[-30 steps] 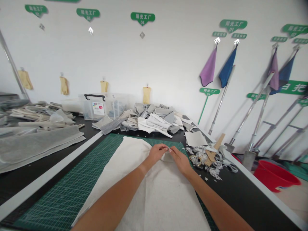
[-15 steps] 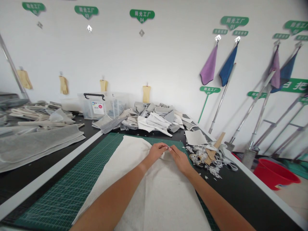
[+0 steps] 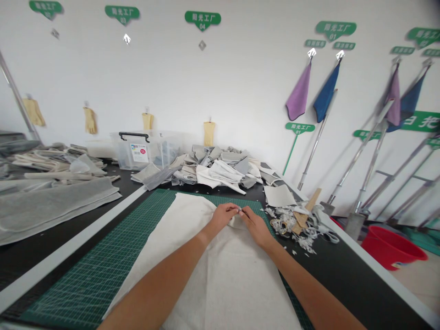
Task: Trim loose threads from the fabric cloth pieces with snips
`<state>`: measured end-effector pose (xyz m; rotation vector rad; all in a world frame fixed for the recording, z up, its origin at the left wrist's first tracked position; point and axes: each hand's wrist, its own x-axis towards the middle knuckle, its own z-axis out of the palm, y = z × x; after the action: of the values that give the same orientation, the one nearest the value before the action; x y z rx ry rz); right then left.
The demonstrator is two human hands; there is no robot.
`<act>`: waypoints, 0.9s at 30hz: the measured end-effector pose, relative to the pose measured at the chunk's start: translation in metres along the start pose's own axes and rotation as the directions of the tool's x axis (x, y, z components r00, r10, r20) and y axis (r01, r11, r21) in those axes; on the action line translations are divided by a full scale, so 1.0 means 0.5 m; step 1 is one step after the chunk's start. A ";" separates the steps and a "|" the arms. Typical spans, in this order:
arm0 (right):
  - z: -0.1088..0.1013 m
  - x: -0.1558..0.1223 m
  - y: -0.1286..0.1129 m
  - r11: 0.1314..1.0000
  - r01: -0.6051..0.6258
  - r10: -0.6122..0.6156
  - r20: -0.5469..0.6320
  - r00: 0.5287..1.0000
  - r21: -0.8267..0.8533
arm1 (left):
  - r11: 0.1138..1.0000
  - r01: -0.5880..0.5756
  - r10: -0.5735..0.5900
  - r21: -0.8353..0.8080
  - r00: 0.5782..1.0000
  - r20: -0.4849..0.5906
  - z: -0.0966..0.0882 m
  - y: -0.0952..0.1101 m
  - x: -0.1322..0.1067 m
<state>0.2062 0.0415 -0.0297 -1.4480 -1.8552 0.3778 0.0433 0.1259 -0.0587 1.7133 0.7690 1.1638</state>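
Pinching cream cloth (image 3: 220, 275) — left hand (image 3: 223, 217), right hand (image 3: 256, 228) touching.

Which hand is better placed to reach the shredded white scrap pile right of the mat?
Right hand, probably: it rests on the cream fabric sheet near the green cutting mat's right edge, closest to the shredded white scrap pile; the left hand lies farther away.

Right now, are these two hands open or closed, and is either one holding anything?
Left hand: closed to a pinch at a fold of the cream cloth.
Right hand: closed to a pinch, fingertips meeting the left's; exactly what they grip cannot be told.
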 end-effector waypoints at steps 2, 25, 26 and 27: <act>0.000 -0.001 0.000 1.000 0.005 -0.005 -0.011 1.000 0.006 | 1.000 -0.001 0.001 -0.003 1.000 0.001 0.000 -0.002 0.000; 0.003 0.003 0.009 0.999 0.039 -0.038 -0.032 0.999 0.032 | 0.999 0.053 -0.053 0.012 0.999 0.002 -0.005 0.031 -0.013; 0.004 0.003 0.009 0.999 0.034 -0.033 -0.033 0.999 0.038 | 0.998 0.055 -0.055 0.013 0.998 0.001 -0.005 0.031 -0.013; 0.004 0.004 0.008 0.999 0.028 -0.027 -0.037 0.999 0.042 | 0.998 0.057 -0.057 0.013 0.998 0.002 -0.004 0.030 -0.013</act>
<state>0.2076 0.0452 -0.0330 -1.3904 -1.8252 0.3726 0.0391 0.1150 -0.0469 1.6929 0.8203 1.1198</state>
